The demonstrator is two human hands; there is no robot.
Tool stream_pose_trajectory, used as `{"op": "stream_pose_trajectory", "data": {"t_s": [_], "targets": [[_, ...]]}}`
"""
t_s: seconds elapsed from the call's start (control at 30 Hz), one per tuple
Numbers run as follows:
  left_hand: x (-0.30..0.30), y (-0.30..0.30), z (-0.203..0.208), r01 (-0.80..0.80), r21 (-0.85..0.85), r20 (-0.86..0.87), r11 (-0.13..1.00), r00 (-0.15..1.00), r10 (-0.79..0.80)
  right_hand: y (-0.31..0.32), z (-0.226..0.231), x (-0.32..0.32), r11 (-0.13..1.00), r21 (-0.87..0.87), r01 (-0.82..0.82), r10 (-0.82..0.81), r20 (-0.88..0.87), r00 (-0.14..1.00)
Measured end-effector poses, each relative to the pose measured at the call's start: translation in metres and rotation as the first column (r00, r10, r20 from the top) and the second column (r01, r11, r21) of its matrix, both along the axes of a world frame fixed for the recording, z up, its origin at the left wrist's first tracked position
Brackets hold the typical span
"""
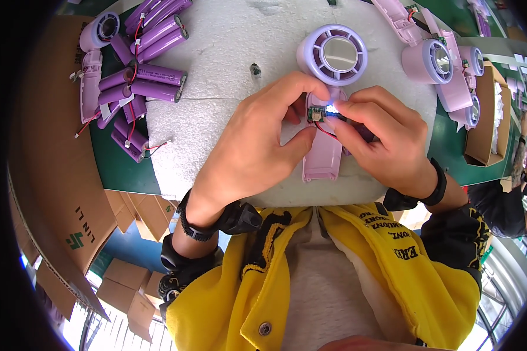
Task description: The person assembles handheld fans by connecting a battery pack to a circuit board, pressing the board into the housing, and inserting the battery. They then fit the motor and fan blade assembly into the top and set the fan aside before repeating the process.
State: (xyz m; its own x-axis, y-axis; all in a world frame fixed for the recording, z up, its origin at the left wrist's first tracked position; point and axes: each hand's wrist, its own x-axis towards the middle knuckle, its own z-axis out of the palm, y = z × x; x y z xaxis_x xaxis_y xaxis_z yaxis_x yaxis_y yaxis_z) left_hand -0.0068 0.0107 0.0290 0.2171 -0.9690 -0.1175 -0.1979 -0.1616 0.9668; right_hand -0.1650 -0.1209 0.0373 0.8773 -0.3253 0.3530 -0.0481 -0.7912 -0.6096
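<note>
Circuit board (316, 114) just my side of fan head (335, 54); right hand (389, 128), nearer, pinches lit end; my left hand (249, 137) curled, grip unclear.

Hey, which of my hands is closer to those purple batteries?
Left. Your left hand is right of the purple batteries, apart from them; your right hand is farther right, at the lit circuit board.

On the large cardboard box (47, 146) at the left of the frame I see dark capitals (85, 224) beside a green emblem (75, 240). My yellow jacket (205, 304) bears rows of dark lettering (399, 234), right of centre. Print on the purple battery cells (158, 89), upper left, is too small to read.
</note>
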Motion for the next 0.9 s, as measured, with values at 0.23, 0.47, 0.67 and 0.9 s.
{"op": "stream_pose_trajectory", "data": {"t_s": [0.23, 0.47, 0.67, 0.9], "targets": [[0.001, -0.001, -0.003, -0.011, -0.008, -0.077, 1.0, 0.997, 0.01, -0.002, -0.001, 0.001, 1.0, -0.016, -0.01, 0.011, 0.02, 1.0], [0.001, -0.003, -0.006, -0.054, -0.003, -0.055, 0.999, 0.997, 0.054, -0.005, -0.001, 0.001, 1.0, 0.012, -0.02, 0.019, 0.021, 1.0], [-0.004, -0.002, -0.009, -0.13, -0.102, 0.018, 0.986, 0.991, 0.132, -0.008, -0.01, 0.0, 0.995, 0.097, 0.019, -0.019, -0.006, 1.0], [-0.002, -0.001, -0.003, 0.007, -0.132, 0.174, 0.991, 0.985, 0.016, -0.016, -0.012, 0.0, 0.946, 0.323, -0.001, 0.065, -0.186, 0.98]]}}
